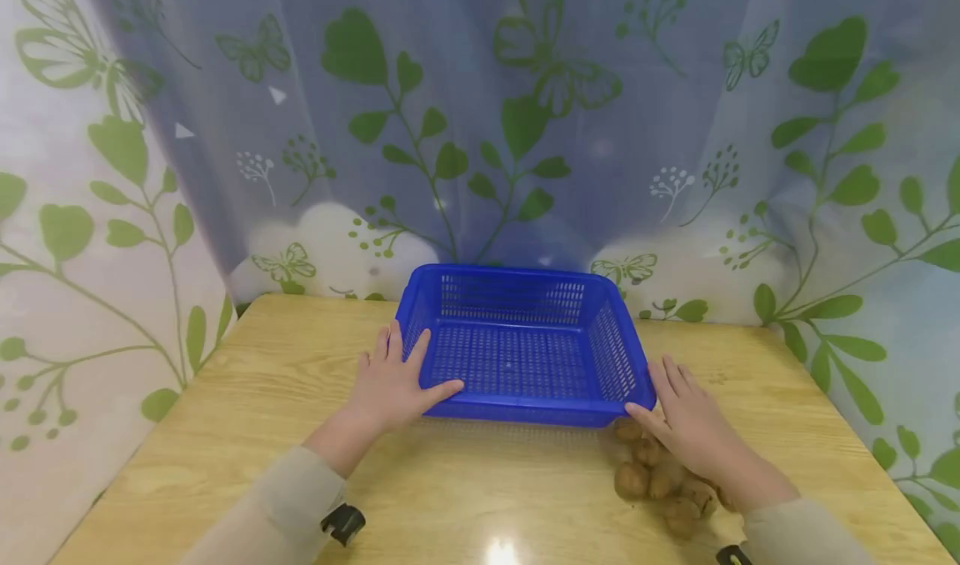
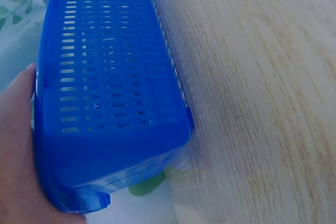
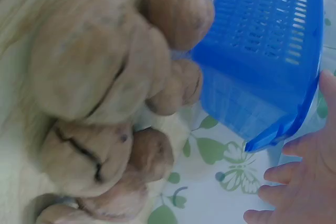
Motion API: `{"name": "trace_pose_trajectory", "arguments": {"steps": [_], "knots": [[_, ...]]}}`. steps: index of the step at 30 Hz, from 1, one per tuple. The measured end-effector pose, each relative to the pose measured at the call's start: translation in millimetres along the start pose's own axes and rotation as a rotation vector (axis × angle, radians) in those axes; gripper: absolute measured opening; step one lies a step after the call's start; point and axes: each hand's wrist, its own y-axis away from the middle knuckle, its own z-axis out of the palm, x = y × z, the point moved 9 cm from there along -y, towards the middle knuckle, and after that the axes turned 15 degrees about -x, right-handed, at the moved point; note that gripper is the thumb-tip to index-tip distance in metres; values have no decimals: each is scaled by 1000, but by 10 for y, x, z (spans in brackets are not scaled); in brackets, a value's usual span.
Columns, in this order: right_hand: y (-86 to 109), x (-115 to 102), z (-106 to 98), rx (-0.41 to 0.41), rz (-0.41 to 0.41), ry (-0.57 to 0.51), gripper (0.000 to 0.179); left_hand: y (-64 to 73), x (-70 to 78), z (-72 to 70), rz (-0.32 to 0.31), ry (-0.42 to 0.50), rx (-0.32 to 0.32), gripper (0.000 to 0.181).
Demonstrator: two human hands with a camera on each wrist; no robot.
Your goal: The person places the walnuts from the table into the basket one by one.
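Note:
A blue plastic basket (image 1: 510, 405) with slotted walls stands on the table, its mesh floor showing. At its left front corner, my left hand (image 1: 390, 388) touches the rim with fingers spread and thumb along the front edge. My right hand (image 1: 693, 423) is at the right front corner, its thumb on the rim and its straight fingers along the outer side, spread apart in the right wrist view. Several walnuts (image 1: 651, 477) lie in a heap beneath and beside that hand. Dark cracks show in some walnuts (image 3: 86, 56) up close.
The light wooden table (image 1: 465, 490) reaches back to a blue curtain (image 1: 465, 132) printed with green leaves and butterflies. Pale printed cloth hangs at both sides. A black strap (image 1: 343, 523) is on the left wrist.

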Motion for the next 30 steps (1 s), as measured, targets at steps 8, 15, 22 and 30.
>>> {"name": "trace_pose_trajectory", "arguments": {"steps": [8, 15, 22, 30], "knots": [[119, 272, 13, -36, 26, -119, 75, 6, 33, -32, 24, 4, 10, 93], [137, 505, 58, -100, 20, -274, 86, -16, -1, 2, 28, -7, 9, 93], [85, 723, 296, -177, 38, -290, 76, 5, 5, -13, 30, 15, -10, 92], [13, 726, 386, -177, -9, -301, 61, 16, 15, -15, 37, 18, -10, 91]]}}
